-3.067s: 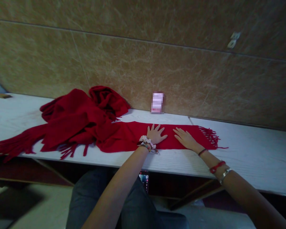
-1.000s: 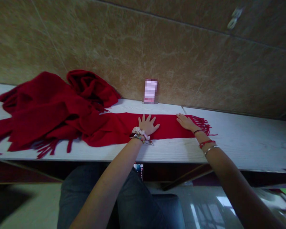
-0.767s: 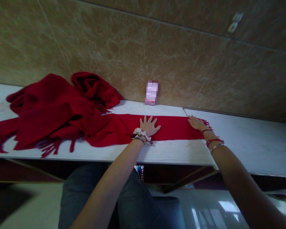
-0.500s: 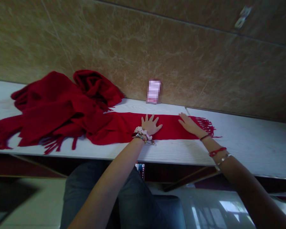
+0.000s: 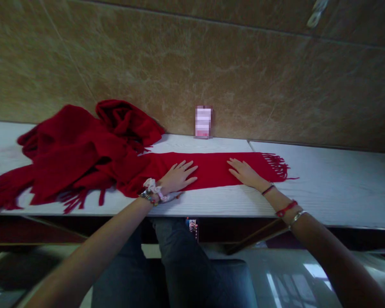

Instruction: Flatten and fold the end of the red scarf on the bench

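Dark blue cloth covers your legs (image 5: 179, 244), with a lit screen (image 5: 192, 226) showing in the shadow just below the edge of the white tabletop (image 5: 333, 192). A pale scrunchie (image 5: 152, 186) circles your left arm (image 5: 112, 235); a red band (image 5: 287, 208) and a silvery bangle (image 5: 297, 219) circle your right arm (image 5: 336, 265). Past them, your left hand (image 5: 179, 176) and right hand (image 5: 244, 172) lie palm down, apart from each other, fingers extended and pinching nothing; how hard they press, I cannot tell. Both rest on the red scarf (image 5: 211, 167), which is spread flat beneath them on the tabletop, its long axis running left to right across your front rather than away from you. Mind that sideways run: your right hand is the nearer to the fringe (image 5: 277, 166) at the right end, your left hand the nearer to the rumpled red heap (image 5: 70, 149) where the flat strip leads. Whether the heap is all one piece with it, I cannot tell. Beyond the strip, a blurred pink-and-white item (image 5: 203, 122) sits against the brown marbled wall (image 5: 244, 64), and a small pale fixture (image 5: 317, 13) shows higher up
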`<state>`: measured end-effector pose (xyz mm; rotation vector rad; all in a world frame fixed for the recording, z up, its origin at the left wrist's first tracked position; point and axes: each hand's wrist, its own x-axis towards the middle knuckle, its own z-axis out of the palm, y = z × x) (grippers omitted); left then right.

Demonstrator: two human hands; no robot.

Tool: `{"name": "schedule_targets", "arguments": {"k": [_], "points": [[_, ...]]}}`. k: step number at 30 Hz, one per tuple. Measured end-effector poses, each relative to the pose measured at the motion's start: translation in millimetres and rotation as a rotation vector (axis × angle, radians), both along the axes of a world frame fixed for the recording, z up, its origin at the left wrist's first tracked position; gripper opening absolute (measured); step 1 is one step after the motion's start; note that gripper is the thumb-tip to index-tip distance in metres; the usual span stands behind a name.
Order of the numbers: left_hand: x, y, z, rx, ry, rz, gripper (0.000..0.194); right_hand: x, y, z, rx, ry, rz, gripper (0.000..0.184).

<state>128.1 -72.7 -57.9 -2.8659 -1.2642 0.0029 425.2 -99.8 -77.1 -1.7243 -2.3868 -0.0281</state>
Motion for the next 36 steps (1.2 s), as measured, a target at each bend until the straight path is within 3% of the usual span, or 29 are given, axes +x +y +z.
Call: {"name": "schedule_targets", "arguments": {"k": [6,10,14,18,21,24,31,36], "points": [[-57.1,2.8,14.7,0.061,0.106,-0.194,0.049,-8.2,-5.6,10.8,0.046,-0.089,0.033,0.045],[-74.6,3.6,22.6,0.136,0.168,-0.222,0.046,-34.1,-10.8,24.7,0.097,-0.025,0.195,0.043],[-76.2,-0.5,24.7,0.205,0.147,-0.132,0.051,-73.2,-18.3,35.7,0.041,0.015,0.38,0.041],[-75.3,-2.0,23.6,0.237,0.019,0.043,0.045,-95.8,-22.8,36.1,0.019,-0.024,0.456,0.033],[-78.5,0.3,21.2,0.242,-0.07,0.102,0.042,-97.9,-23.3,32.1,0.036,-0.059,0.464,0.029],[-82.5,2.3,17.6,0.212,-0.108,0.119,0.053,-96.1,-22.7,31.4,0.035,-0.063,0.466,0.031],[-77.2,-2.3,14.1,0.155,-0.077,0.104,0.071,-98.9,-19.4,44.1,-0.08,-0.061,0.494,0.04],[-68.5,-2.6,17.2,0.244,0.016,0.203,0.065,-99.2,-17.0,46.3,-0.105,-0.061,0.498,0.052]]}}
